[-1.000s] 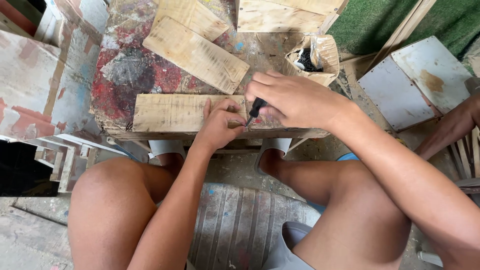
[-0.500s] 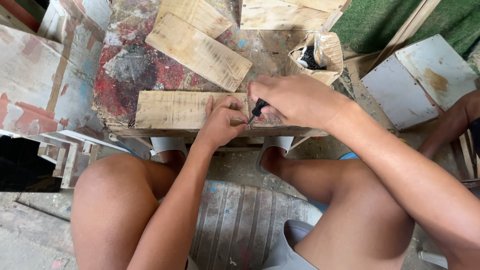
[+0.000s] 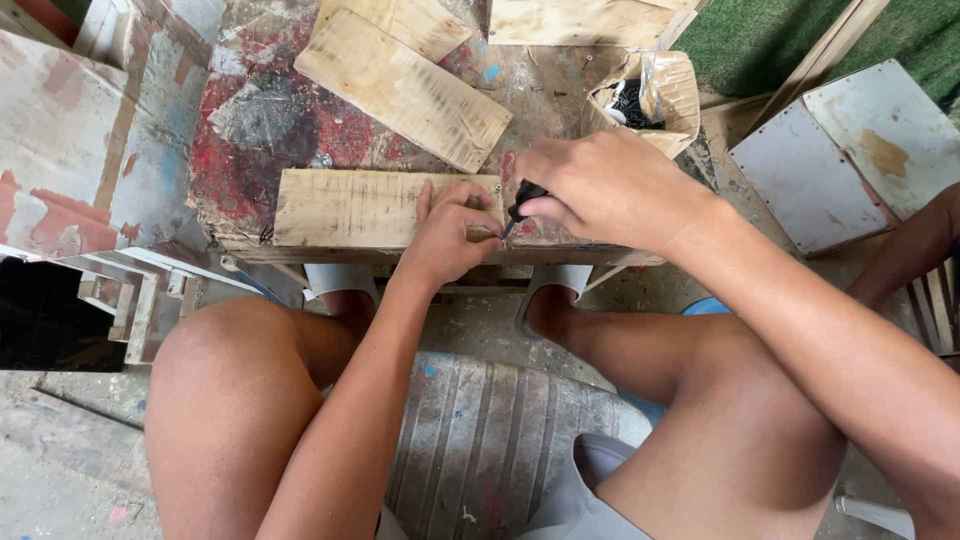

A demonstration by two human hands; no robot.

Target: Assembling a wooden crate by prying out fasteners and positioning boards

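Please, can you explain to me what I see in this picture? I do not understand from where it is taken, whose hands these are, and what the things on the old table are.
The picture comes from a camera worn on a person's head, looking down, so you see that person's own arms and bare knees. The person sits at a worn, paint-stained table. The left hand presses on a flat wooden board lying at the table's near edge. The right hand holds a small dark-handled tool, its tip pointing down at the board beside the left fingers; what kind of tool it is I cannot tell. Further back lie more wooden boards and an open paper bag holding small dark pieces. At the right edge, another person's arm shows.
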